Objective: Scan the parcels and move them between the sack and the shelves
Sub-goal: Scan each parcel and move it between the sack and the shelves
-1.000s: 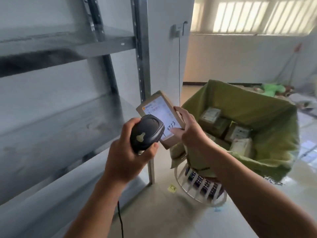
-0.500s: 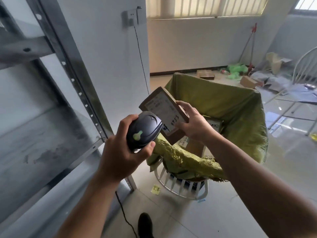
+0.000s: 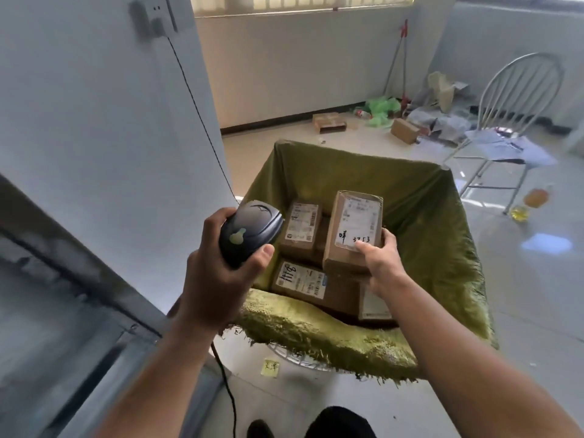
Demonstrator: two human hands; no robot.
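Left hand (image 3: 218,279) wrapped round the scanner (image 3: 249,232), right hand (image 3: 377,263) gripping a parcel (image 3: 354,229) over the open green sack (image 3: 426,216), more boxes (image 3: 300,227) inside.

I get bright daylight from the window (image 3: 300,3) at the top, blown out to pale yellow, with white glare patches on the floor (image 3: 546,241) at right and only soft shadows, darkest inside the sack (image 3: 426,216) and under its near rim. Centre is sharp enough for me to read handwriting on the held parcel (image 3: 354,229), and the scanner (image 3: 249,232) top carries a soft sheen, but the shelf frame (image 3: 63,279) at left and the wall socket (image 3: 151,18) smear with blur. Wide-angle bend shows at the edges: the white pillar (image 3: 110,121) leans, and straight lines stretch toward the corners.
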